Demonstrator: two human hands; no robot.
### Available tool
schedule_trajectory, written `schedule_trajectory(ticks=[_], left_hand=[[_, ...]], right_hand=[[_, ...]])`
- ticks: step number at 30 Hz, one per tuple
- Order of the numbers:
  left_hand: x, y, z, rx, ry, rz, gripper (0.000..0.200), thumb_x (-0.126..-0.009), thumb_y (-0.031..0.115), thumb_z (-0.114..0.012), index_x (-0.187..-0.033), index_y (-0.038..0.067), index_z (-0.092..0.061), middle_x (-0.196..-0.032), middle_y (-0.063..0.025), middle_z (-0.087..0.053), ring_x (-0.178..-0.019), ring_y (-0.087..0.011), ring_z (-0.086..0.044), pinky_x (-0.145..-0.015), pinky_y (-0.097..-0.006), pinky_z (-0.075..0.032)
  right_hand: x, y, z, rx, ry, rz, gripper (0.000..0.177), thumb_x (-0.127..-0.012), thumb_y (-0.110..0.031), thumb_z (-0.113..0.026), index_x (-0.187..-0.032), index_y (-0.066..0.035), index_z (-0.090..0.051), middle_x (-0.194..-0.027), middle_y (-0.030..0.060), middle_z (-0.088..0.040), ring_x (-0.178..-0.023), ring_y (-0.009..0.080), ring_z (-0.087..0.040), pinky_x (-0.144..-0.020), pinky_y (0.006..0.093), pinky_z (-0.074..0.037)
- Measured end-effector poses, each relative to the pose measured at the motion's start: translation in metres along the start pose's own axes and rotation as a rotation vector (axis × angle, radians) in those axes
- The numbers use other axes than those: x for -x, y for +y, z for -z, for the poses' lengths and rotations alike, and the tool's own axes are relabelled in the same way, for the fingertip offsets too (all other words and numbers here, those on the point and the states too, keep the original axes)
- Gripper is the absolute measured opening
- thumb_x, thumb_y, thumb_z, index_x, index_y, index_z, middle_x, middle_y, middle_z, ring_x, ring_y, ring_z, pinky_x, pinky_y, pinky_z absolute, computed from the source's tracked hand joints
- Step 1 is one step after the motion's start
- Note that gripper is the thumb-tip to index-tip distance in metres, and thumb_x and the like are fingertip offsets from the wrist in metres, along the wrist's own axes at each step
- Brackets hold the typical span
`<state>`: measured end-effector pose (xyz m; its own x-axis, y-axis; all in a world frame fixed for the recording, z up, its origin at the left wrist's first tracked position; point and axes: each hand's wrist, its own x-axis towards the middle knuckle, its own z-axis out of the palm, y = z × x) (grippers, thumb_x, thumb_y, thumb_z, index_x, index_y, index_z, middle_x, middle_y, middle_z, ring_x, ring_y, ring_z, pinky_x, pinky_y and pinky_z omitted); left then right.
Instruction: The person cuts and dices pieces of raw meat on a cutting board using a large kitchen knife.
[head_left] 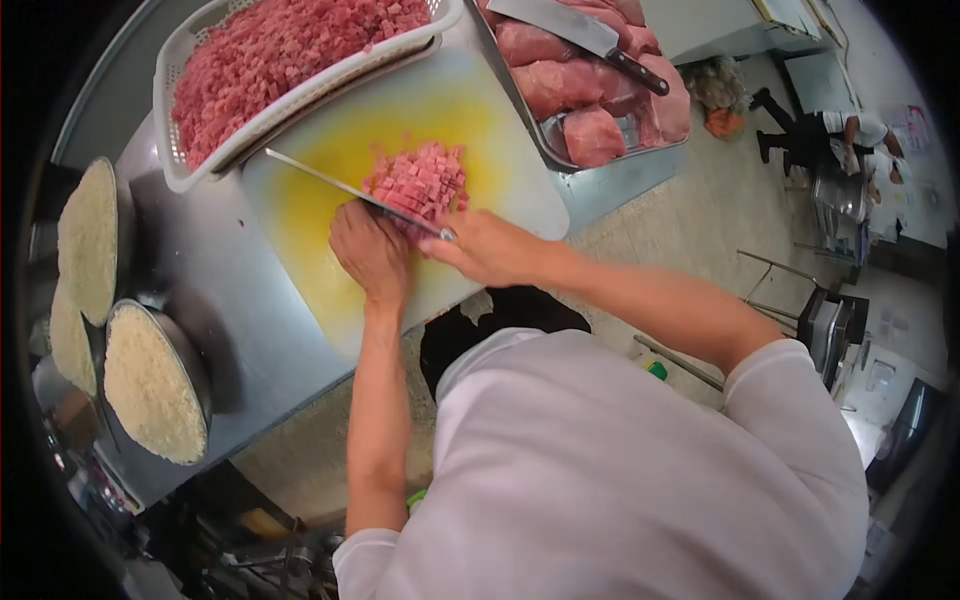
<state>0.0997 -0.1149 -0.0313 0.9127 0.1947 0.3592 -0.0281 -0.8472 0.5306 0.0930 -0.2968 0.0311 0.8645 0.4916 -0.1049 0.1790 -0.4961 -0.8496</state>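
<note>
My right hand [485,245] is closed around the handle of a kitchen knife [330,182], whose long blade points up and to the left. Beside the blade, my left hand [370,248] has its fingers curled down on a piece of raw meat, mostly hidden under the hand and knife. Small diced meat cubes [425,178] lie in a heap just beyond the blade. Everything rests on a white cutting board [530,190] with a yellow-stained middle.
A white plastic basket [310,95] full of diced meat stands at the back left. At the back right, a metal tray [640,150] holds large meat pieces [545,85] and a cleaver [565,25]. Bowls of pale grains [150,385] stand left. Another person [845,125] is farther off.
</note>
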Motion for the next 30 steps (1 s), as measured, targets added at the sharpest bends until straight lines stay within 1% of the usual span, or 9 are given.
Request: schedule_trajectory(ticks=[2, 7, 9, 11, 14, 17, 19, 24, 30], left_hand=[[0.007, 0.002, 0.010, -0.003, -0.021, -0.004, 0.008, -0.092, 0.006, -0.056, -0.096, 0.000, -0.057, -0.092, -0.0200, -0.057, -0.090, -0.0417, -0.055, -0.080, -0.0514, -0.042], [0.004, -0.009, 0.021, 0.315, 0.018, 0.049, 0.013, -0.086, 0.007, -0.058, -0.098, 0.002, -0.059, -0.093, -0.0190, -0.059, -0.092, -0.0401, -0.054, -0.079, -0.0501, -0.041], [0.009, -0.011, 0.016, 0.182, -0.009, 0.011, 0.014, -0.086, 0.007, -0.059, -0.099, 0.002, -0.059, -0.093, -0.0190, -0.059, -0.092, -0.0397, -0.054, -0.079, -0.0498, -0.041], [0.004, -0.012, 0.010, 0.053, -0.033, -0.040, 0.015, -0.087, 0.008, -0.059, -0.100, 0.002, -0.060, -0.093, -0.0189, -0.059, -0.092, -0.0393, -0.054, -0.079, -0.0494, -0.041], [0.011, -0.012, 0.008, 0.049, -0.004, -0.039, 0.015, -0.086, 0.008, -0.059, -0.100, 0.003, -0.060, -0.093, -0.0191, -0.059, -0.092, -0.0393, -0.054, -0.079, -0.0493, -0.041], [0.009, -0.013, 0.018, 0.001, -0.043, -0.049, 0.013, -0.088, 0.008, -0.058, -0.099, 0.002, -0.060, -0.092, -0.0188, -0.059, -0.091, -0.0391, -0.055, -0.079, -0.0488, -0.041], [0.003, -0.015, 0.025, 0.262, -0.066, -0.050, 0.011, -0.090, 0.006, -0.058, -0.099, 0.002, -0.060, -0.090, -0.0182, -0.059, -0.088, -0.0389, -0.055, -0.079, -0.0480, -0.041], [0.005, -0.026, 0.029, 0.318, -0.070, -0.083, 0.011, -0.090, 0.004, -0.058, -0.100, 0.001, -0.060, -0.089, -0.0173, -0.058, -0.086, -0.0388, -0.054, -0.078, -0.0474, -0.041], [0.009, -0.026, 0.025, 0.250, -0.038, -0.143, 0.011, -0.084, 0.004, -0.061, -0.095, 0.003, -0.059, -0.089, -0.0161, -0.057, -0.086, -0.0375, -0.053, -0.078, -0.0466, -0.041]], right_hand=[[-0.010, -0.018, 0.016, -0.021, -0.214, -0.207, 0.044, -0.102, -0.039, -0.057, -0.101, 0.003, -0.065, -0.086, 0.0291, -0.069, -0.086, 0.0504, -0.066, -0.081, 0.0533, -0.052], [0.041, -0.085, 0.055, 0.051, -0.187, -0.328, 0.044, -0.103, -0.039, -0.056, -0.097, 0.004, -0.066, -0.083, 0.0285, -0.069, -0.086, 0.0496, -0.067, -0.079, 0.0548, -0.051], [0.052, -0.083, 0.049, 0.060, -0.230, -0.396, 0.044, -0.103, -0.037, -0.057, -0.095, 0.005, -0.065, -0.085, 0.0307, -0.069, -0.086, 0.0508, -0.067, -0.078, 0.0559, -0.051], [0.043, -0.057, 0.023, 0.048, -0.169, -0.384, 0.043, -0.101, -0.035, -0.059, -0.094, 0.006, -0.064, -0.085, 0.0322, -0.068, -0.087, 0.0517, -0.067, -0.078, 0.0567, -0.051], [0.015, -0.022, -0.019, 0.087, -0.008, -0.159, 0.045, -0.101, -0.037, -0.059, -0.093, 0.006, -0.063, -0.086, 0.0307, -0.068, -0.084, 0.0512, -0.066, -0.076, 0.0567, -0.051], [-0.003, -0.027, -0.011, 0.113, -0.086, -0.203, 0.046, -0.101, -0.039, -0.059, -0.093, 0.006, -0.062, -0.085, 0.0298, -0.068, -0.083, 0.0514, -0.065, -0.076, 0.0565, -0.051], [0.007, -0.054, 0.009, 0.097, -0.037, -0.197, 0.047, -0.100, -0.041, -0.059, -0.095, 0.005, -0.063, -0.082, 0.0284, -0.069, -0.081, 0.0505, -0.066, -0.076, 0.0561, -0.051], [0.051, -0.093, 0.018, 0.069, -0.138, -0.411, 0.044, -0.103, -0.038, -0.058, -0.099, 0.005, -0.062, -0.081, 0.0285, -0.067, -0.080, 0.0481, -0.066, -0.074, 0.0538, -0.049], [0.035, -0.070, -0.002, 0.119, -0.068, -0.298, 0.043, -0.103, -0.038, -0.057, -0.097, 0.004, -0.062, -0.085, 0.0305, -0.068, -0.084, 0.0514, -0.066, -0.077, 0.0578, -0.051]])
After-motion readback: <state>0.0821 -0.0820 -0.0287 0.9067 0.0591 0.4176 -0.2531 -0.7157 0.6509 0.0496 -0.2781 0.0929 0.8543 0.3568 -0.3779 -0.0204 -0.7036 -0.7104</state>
